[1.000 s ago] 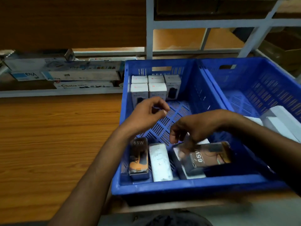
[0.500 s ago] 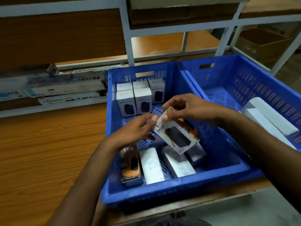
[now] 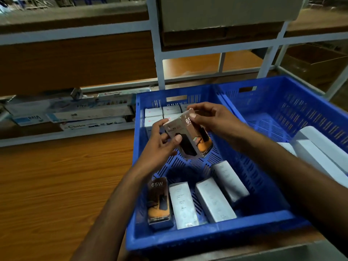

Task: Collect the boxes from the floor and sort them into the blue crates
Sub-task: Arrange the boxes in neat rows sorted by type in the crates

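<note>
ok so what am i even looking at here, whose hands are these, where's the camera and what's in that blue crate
There is no machine here. These are a person's two bare hands, filmed by one camera worn on their head, looking forward and down.

The left hand and right hand together hold a small box marked 65, fingers curled round it, above the nearer blue crate.

On that crate's floor lie a dark 65W box and three white boxes. More upright white boxes stand at its far wall.

A second blue crate beside it on the right holds long white boxes. A wooden table top spreads to the left.
</note>
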### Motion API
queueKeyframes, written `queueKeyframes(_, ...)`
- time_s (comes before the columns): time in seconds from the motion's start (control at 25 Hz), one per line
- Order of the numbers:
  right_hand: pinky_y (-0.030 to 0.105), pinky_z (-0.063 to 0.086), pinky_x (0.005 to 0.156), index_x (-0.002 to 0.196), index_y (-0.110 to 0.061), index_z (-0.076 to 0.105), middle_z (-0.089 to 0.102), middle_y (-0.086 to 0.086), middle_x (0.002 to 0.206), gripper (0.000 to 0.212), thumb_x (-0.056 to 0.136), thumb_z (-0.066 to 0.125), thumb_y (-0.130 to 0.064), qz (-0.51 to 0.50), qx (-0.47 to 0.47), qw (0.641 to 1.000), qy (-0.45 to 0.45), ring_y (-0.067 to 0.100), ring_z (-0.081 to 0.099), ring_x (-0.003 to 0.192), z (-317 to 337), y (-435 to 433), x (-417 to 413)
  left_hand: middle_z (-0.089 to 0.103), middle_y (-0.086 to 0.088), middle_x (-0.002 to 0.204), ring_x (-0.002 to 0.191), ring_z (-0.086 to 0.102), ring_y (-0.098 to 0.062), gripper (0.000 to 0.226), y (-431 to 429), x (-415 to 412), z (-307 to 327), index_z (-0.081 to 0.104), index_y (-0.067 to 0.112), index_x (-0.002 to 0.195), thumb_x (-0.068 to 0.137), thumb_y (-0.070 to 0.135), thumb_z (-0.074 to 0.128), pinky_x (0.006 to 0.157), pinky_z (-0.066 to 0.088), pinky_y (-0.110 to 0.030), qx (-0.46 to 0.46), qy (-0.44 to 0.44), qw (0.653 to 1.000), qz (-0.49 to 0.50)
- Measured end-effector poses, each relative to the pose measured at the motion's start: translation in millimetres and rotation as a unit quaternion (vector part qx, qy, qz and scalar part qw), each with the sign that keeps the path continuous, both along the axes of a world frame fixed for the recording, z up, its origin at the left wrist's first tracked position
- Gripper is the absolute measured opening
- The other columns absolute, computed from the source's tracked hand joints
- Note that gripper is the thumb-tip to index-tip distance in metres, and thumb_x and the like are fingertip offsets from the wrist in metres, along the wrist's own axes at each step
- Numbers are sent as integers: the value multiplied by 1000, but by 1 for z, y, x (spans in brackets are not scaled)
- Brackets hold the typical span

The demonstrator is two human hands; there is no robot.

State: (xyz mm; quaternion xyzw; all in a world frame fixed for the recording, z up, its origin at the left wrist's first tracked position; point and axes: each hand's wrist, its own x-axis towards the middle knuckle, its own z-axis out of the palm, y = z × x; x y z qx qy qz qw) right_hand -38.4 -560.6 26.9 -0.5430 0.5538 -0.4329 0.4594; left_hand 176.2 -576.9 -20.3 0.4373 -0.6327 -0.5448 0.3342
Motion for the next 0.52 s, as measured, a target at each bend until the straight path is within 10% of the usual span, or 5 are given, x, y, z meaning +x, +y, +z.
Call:
queueKeyframes(0.24, 14, 49, 88, 130, -39, 63, 58, -20, 122, 74, 64, 96, -44, 3, -181, 959, 216, -3, 57, 110, -12, 10, 11, 66, 9, 128, 118, 65, -6, 73, -1, -2, 7, 41, 34, 136, 85, -6, 75, 81, 58, -16, -32, 29, 996, 79)
queueKeyframes(0.52, 22, 40, 87, 147, -25, 49, 59, -4, 137, 78, 78, 82, -39, 1, -314, 832, 457, 11, 51, 119, -22, 1, 1, 66, 18, 112, 103, 67, 5, 73, -1, -4, 15, 49, 34, 130, 76, -2, 83, 81, 58, -17, -63, 45, 991, 113)
